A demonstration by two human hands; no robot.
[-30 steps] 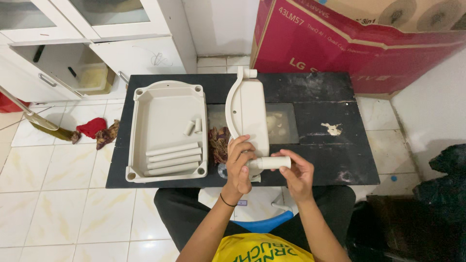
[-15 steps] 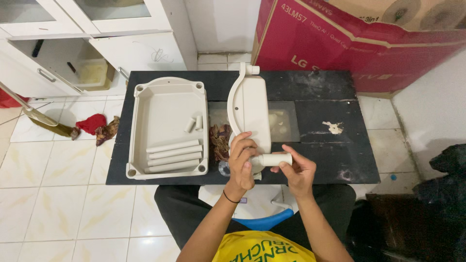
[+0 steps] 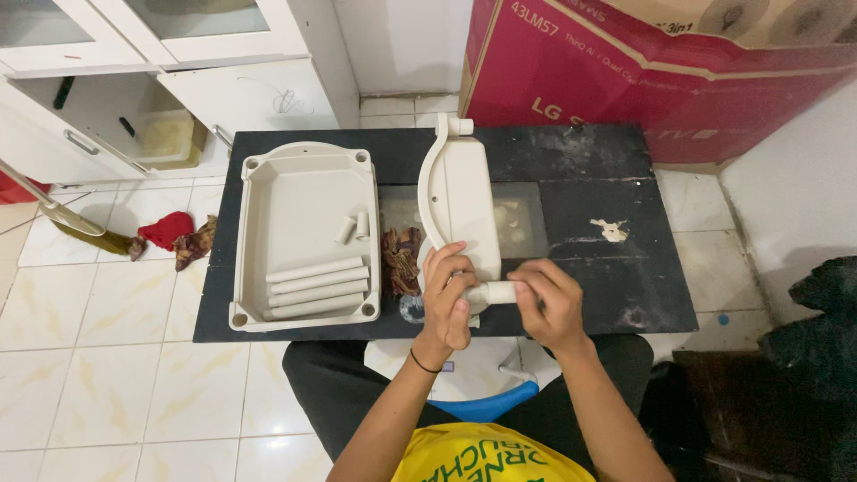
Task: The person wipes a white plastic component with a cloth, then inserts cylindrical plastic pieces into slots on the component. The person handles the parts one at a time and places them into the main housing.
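Right hand (image 3: 546,302) slid onto short tube (image 3: 497,292), gripping it, left hand (image 3: 449,295) clasping beige housing (image 3: 464,201)

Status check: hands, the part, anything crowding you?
Left hand grips cream plastic panel at its near end. Right hand holds short cream tube against it. Brown rag beside left hand.

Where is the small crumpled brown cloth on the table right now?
In the head view, the brown cloth lies on the black table, between the beige tray and the beige housing, just beyond the left hand.
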